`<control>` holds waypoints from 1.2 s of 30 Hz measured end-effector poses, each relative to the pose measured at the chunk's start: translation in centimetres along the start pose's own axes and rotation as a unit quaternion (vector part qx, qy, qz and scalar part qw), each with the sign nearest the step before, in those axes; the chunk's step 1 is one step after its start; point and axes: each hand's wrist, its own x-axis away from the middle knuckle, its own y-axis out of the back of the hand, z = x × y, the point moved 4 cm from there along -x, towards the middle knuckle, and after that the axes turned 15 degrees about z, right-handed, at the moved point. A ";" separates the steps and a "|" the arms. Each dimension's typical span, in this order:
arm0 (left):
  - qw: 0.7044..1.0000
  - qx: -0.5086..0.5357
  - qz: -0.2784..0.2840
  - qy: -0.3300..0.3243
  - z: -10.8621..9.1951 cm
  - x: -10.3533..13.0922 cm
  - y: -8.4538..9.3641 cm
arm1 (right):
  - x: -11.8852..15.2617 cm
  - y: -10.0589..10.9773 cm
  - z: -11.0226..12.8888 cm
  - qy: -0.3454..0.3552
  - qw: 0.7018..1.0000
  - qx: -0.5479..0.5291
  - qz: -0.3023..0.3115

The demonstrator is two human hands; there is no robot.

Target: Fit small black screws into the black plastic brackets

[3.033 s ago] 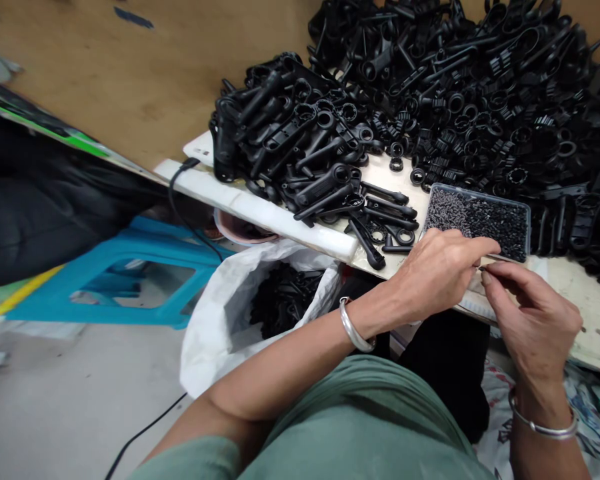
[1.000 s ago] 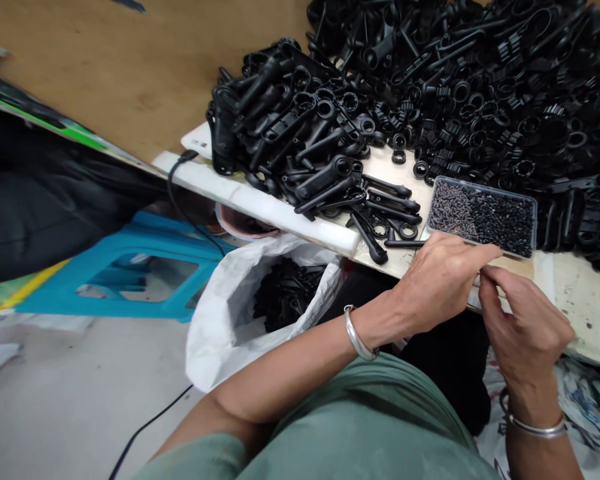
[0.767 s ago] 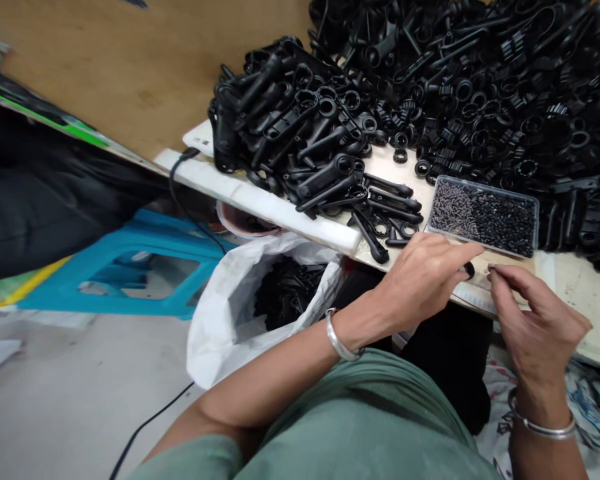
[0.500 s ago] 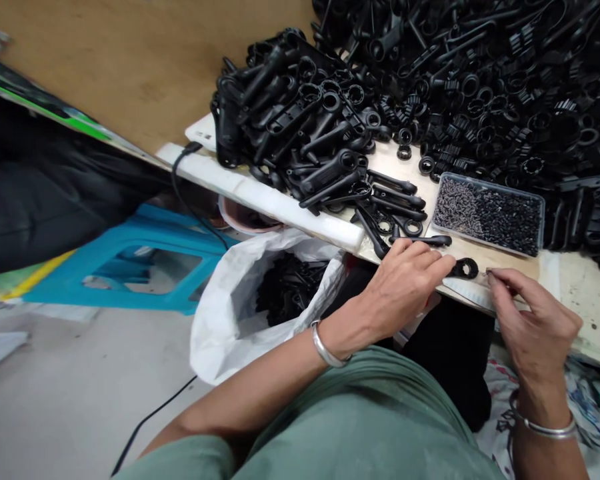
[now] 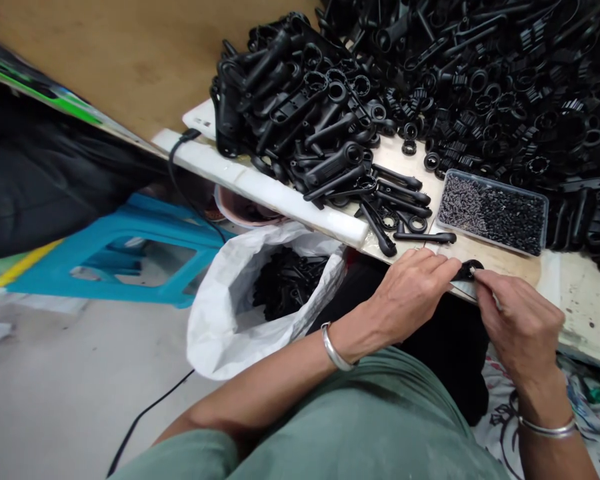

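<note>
At the table's front edge my left hand [image 5: 417,287] is closed on a black plastic part with a ring-shaped end [image 5: 469,269]; the rest of the part is hidden under my fingers. The fingertips of my right hand [image 5: 517,313] are pinched together at that ring, and whatever they hold is too small to make out. Just beyond my left hand lies a slim black plastic arm [image 5: 425,237], with several similar pieces behind it. A clear box [image 5: 491,249] of tiny grey springs-like pieces and small black pieces sits beyond my right hand.
Heaps of black plastic parts [image 5: 290,100] cover the back of the table. A white strip [image 5: 260,193] runs along its left edge. Below are an open white sack [image 5: 220,333] of black parts, a blue plastic stool [image 5: 105,293] and a black cable [image 5: 173,167].
My right hand has moved left, bringing its pinched fingertips onto the ring end of the black part. My left hand keeps its grip, shifted slightly right.
</note>
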 end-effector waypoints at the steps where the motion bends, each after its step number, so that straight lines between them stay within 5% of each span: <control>1: 1.000 0.003 0.000 0.002 0.0 0.0 -0.1 | -0.1 0.0 0.1 0.003 1.000 0.010 0.005; 11: 0.998 0.055 -0.020 -0.003 -0.1 0.0 -0.5 | -2.0 0.7 2.2 0.033 0.979 0.169 0.105; 15: 0.998 0.059 -0.028 -0.004 -0.1 0.0 -0.5 | -1.8 0.5 0.8 0.013 0.984 0.108 0.141; 21: 0.998 0.051 -0.029 -0.003 -0.2 0.1 -0.4 | -1.2 -0.2 -1.5 -0.036 0.993 -0.039 0.105; 36: 0.995 0.090 -0.044 -0.011 0.1 0.3 -0.5 | -1.7 -0.6 -0.1 -0.057 0.981 0.077 0.167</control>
